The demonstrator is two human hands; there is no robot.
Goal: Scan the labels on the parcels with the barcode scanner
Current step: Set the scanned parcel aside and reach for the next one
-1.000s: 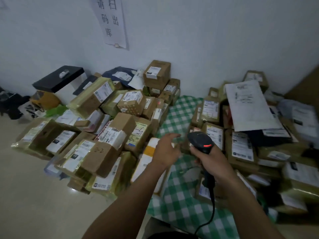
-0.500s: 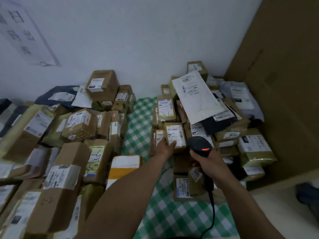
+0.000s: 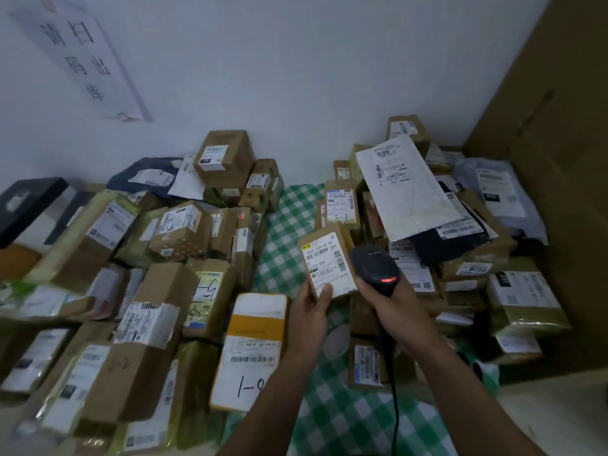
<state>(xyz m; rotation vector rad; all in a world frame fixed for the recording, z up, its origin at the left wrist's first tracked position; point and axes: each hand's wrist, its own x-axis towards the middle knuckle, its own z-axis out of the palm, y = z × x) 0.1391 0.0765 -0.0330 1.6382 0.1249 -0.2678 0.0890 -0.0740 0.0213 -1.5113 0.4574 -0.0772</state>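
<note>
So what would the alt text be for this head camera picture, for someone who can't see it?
A person's left hand holds up a small cardboard parcel, white label facing the camera, while the right hand holds a black barcode scanner beside it. Heaps of other parcels flank a green checked cloth.

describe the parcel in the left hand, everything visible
Small brown cardboard parcel, face mostly covered by a white label with barcodes, digits and a yellow corner mark. Held tilted, label to camera, above the checked cloth. The left hand grips its lower end, thumb on the label; the scanner is beside its right edge.
</note>
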